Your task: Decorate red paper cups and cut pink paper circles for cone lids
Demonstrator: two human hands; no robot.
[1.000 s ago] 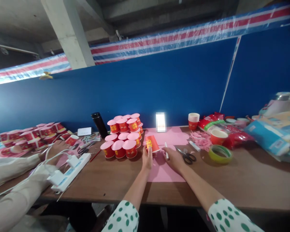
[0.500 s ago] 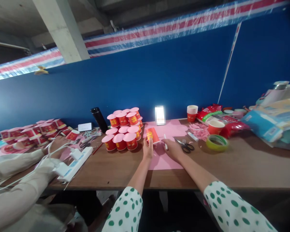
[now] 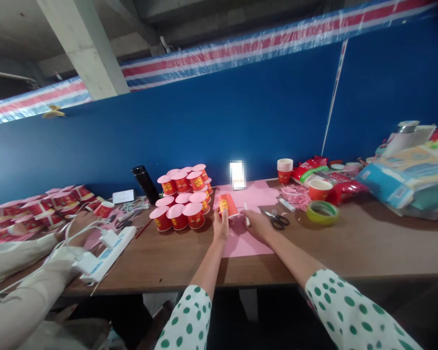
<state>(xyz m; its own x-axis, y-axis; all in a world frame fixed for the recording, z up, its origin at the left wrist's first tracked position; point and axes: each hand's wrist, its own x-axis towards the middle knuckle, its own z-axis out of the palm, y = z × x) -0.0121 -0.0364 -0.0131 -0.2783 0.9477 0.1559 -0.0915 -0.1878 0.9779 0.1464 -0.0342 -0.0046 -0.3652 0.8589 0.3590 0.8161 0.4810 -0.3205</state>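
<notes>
My left hand (image 3: 221,226) is closed round a red paper cup (image 3: 228,204) with gold print, tilted on its side with its rim toward my right hand. In my right hand (image 3: 259,225) is a slim white pen-like stick (image 3: 246,215), held upright close to the cup's rim; its exact kind is unclear. Under both hands lies a sheet of pink paper (image 3: 246,248). Black-handled scissors (image 3: 277,220) rest just right of my right hand. To the left, red cups (image 3: 177,217) topped with pink paper discs are stacked in two layers.
Rightward are a tape roll (image 3: 321,213), a single cup (image 3: 320,190), nested cups (image 3: 284,171), pink scraps (image 3: 295,196) and plastic packs (image 3: 390,180). A black bottle (image 3: 145,184) and power strip (image 3: 111,255) stand left, beside a co-worker's arms (image 3: 32,282).
The view has turned slightly to the right, so things appear a little further left. Both hands keep their hold, with hardly any movement relative to the cup.
</notes>
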